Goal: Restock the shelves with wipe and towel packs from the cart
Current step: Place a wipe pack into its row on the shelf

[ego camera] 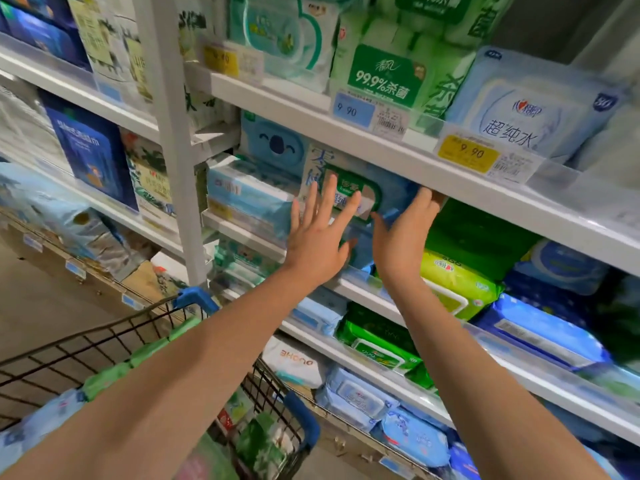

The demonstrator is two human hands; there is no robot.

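Observation:
A light-blue wipe pack with a green-rimmed lid (pixel 377 188) stands upright at the front of the second shelf (pixel 346 282). My left hand (pixel 320 233) presses flat against its face, fingers spread and straight. My right hand (pixel 408 230) grips the pack's right side, its fingertips tucked under the upper shelf's edge. The wire cart (pixel 270 382) with blue corners sits at lower left and carries green and blue packs (pixel 114 370), partly hidden by my left forearm.
The upper shelf (pixel 398 157) holds green and pale-blue wipe packs behind 9.90 price tags. Lime, green and dark-blue packs (pixel 457 285) fill the rows to the right and below. A white upright post (pixel 173 133) divides the bays; tissue packs stand to its left.

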